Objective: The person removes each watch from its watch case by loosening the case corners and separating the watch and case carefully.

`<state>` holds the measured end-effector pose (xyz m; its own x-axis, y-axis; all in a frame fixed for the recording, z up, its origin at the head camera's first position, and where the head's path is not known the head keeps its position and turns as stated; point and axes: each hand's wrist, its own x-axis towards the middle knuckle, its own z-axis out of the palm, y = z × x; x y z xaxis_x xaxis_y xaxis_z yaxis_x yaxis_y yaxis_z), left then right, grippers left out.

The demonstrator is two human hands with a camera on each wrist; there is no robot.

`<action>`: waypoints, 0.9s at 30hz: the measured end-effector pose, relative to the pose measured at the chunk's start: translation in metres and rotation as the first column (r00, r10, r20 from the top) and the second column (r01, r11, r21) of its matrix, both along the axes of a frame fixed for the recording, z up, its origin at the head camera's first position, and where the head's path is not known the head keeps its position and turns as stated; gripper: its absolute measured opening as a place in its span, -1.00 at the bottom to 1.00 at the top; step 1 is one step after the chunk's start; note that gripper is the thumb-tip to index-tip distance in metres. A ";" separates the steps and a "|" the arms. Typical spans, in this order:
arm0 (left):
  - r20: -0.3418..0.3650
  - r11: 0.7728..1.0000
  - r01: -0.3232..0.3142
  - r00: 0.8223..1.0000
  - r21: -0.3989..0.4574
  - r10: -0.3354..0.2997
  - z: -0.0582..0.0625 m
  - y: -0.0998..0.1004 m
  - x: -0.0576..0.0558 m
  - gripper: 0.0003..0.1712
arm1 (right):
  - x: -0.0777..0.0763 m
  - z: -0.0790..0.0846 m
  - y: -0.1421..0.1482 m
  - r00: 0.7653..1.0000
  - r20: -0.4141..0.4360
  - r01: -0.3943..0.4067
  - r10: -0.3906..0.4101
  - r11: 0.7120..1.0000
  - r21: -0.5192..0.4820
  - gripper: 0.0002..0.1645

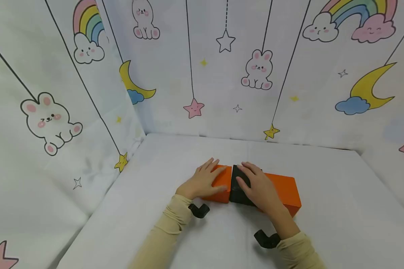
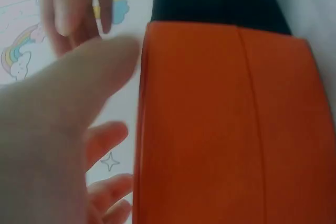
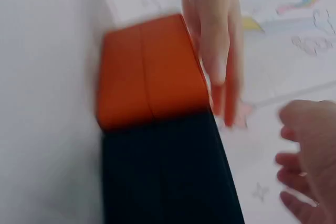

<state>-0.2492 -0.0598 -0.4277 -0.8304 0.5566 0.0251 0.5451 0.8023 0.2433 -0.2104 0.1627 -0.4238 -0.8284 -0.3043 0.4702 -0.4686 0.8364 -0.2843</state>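
An orange box [image 1: 226, 179] lies on the white table, its right end against a black box [image 1: 237, 188]. My left hand [image 1: 205, 183] rests over the orange box with fingers spread and fairly straight. Over the black box is my right hand [image 1: 260, 190], fingers loosely bent and hiding part of it. A second orange box [image 1: 286, 190] sits right of the black one, partly behind that hand. In the left wrist view the thumb lies alongside the orange box [image 2: 226, 124]. The right wrist view shows my right hand [image 3: 315, 150] apart from the black box [image 3: 168, 171].
The white tabletop [image 1: 340, 194] spreads around the boxes. Printed white sheets with rabbits, moons and stars form a back wall [image 1: 222, 82] and side walls. A black wrist mount [image 1: 199, 211] sits below my left wrist, another [image 1: 266, 239] below the right.
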 end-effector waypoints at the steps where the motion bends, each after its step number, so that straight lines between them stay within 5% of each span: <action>1: 0.025 1.000 0.012 1.000 -0.011 -0.012 -0.001 -0.002 -0.001 -0.11 | 0.004 -0.002 -0.006 0.998 -0.055 -0.027 0.024 0.999 -0.041 -0.50; 6: 0.077 0.996 0.047 0.996 -0.071 -0.042 0.002 -0.013 -0.010 0.02 | 0.024 -0.020 -0.033 0.970 -0.224 -0.145 0.097 0.967 -0.208 -0.66; 14: 0.052 0.995 0.081 0.996 -0.057 -0.078 0.015 -0.008 -0.029 0.06 | 0.032 -0.042 -0.047 0.973 -0.225 -0.118 0.059 0.959 -0.258 -0.54; 21: 0.012 0.995 0.096 0.995 0.008 -0.096 0.009 -0.004 -0.033 0.01 | 0.033 -0.049 -0.044 0.973 -0.229 -0.096 0.025 0.946 -0.308 -0.41; 27: 0.134 0.995 0.014 0.991 0.102 -0.027 0.006 -0.030 -0.024 -0.01 | 0.034 -0.062 -0.055 0.982 -0.180 -0.117 0.059 0.936 -0.332 -0.21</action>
